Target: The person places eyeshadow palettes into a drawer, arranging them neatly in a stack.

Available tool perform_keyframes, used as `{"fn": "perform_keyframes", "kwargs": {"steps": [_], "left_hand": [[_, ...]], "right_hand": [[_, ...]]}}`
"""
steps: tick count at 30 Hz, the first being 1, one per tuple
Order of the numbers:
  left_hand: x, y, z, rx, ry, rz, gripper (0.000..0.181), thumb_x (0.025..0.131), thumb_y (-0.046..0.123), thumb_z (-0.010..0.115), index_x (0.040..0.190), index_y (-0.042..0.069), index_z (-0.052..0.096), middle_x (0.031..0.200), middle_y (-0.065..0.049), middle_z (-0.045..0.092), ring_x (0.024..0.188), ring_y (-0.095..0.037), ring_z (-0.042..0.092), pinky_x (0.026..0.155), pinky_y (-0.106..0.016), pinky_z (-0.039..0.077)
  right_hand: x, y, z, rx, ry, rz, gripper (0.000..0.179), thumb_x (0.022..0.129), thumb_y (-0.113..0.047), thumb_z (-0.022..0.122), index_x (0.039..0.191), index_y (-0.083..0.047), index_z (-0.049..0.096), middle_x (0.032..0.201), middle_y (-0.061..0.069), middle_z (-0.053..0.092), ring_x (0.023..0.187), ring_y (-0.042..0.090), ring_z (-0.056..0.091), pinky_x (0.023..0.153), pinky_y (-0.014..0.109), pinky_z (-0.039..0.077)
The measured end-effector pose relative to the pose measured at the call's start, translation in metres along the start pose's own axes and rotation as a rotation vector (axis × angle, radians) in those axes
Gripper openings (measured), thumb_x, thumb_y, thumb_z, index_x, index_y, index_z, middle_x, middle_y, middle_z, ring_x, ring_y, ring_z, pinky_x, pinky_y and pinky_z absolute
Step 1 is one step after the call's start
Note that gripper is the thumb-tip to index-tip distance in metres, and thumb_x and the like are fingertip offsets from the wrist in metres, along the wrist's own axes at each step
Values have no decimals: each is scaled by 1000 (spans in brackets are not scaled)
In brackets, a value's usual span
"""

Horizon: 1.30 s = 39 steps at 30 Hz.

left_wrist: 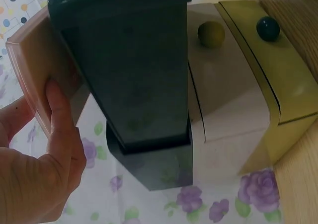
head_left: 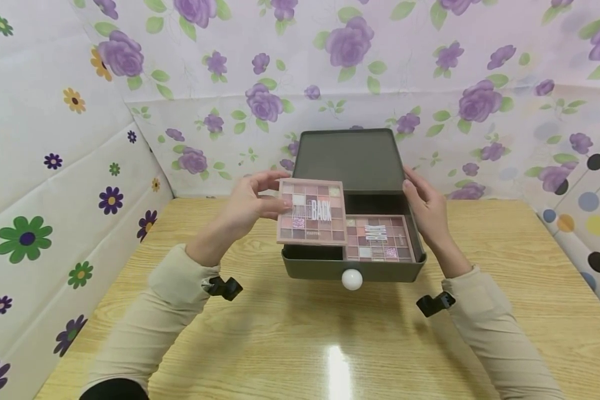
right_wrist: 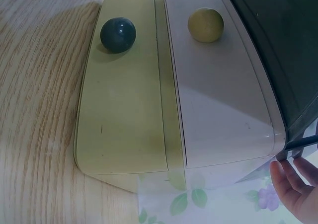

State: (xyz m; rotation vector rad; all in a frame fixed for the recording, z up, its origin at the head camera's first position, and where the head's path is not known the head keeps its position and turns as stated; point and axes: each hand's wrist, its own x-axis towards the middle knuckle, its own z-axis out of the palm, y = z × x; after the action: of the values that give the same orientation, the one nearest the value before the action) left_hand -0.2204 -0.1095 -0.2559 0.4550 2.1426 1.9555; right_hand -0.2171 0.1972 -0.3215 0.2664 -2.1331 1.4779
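Note:
My left hand (head_left: 237, 208) pinches a pink eyeshadow palette (head_left: 320, 228), thumb on its face and fingers behind it, over the left part of a pulled-out dark green drawer (head_left: 315, 269). A second eyeshadow palette (head_left: 382, 244) lies in the drawer's right part. The left wrist view shows the held palette (left_wrist: 37, 55) tilted beside the drawer. My right hand (head_left: 430, 214) rests against the right side of the dark green tier, fingers fairly straight; its fingertips touch the side near the drawer in the right wrist view.
Under the dark tier are a pale pink drawer (right_wrist: 223, 95) with a yellow knob and a yellow-green drawer (right_wrist: 124, 110) with a dark knob. The top drawer has a white knob (head_left: 351, 279). The unit stands on a wooden table (head_left: 260, 339) before a flowered cloth (head_left: 205, 66).

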Motion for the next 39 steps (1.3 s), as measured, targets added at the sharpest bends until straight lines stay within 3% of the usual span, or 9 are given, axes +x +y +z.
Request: {"fn": "perform_keyframes", "kwargs": {"steps": [5,8,12,15,32,39], "left_hand": [[5,-2,12,7,-32,-10,59,76,-10,62,131,-2,43,108,-15,50,79,-20,60,69,-36,54],[8,-3,19,15,-50,-15,59,76,-9,64,131,-1,43,108,-16,51,80,-20,60,69,-35,54],[12,-5,29,24,-74,-29,60,75,-8,65,131,0,44,109,-16,52,81,-22,60,67,-33,54],[15,-7,36,25,-89,-36,59,75,-8,65,130,0,45,109,-16,52,81,-22,60,67,-32,54],[25,-10,77,10,-150,-71,54,76,-6,67,127,-1,48,104,-17,53,76,-21,61,68,-35,54],[27,-13,85,8,-180,-102,53,79,-6,65,128,-2,45,107,-18,51,74,-22,62,68,-35,54]], "right_hand": [[1,0,0,18,-10,-3,38,94,-13,46,128,4,49,132,17,46,116,27,46,90,17,37],[1,1,-1,22,-9,-3,38,94,-13,46,128,5,49,132,17,46,115,20,47,90,16,37],[0,1,-1,21,-7,-7,38,94,-13,46,127,5,49,131,18,47,116,21,48,90,15,37],[1,1,-1,22,-5,-10,38,94,-13,46,127,5,49,131,19,47,117,32,46,89,15,37],[1,1,-1,28,-5,-1,38,94,-14,46,127,5,49,130,19,47,117,31,45,89,15,37],[1,1,-1,22,1,1,38,94,-13,46,127,5,49,130,19,48,116,31,46,88,14,37]]}}
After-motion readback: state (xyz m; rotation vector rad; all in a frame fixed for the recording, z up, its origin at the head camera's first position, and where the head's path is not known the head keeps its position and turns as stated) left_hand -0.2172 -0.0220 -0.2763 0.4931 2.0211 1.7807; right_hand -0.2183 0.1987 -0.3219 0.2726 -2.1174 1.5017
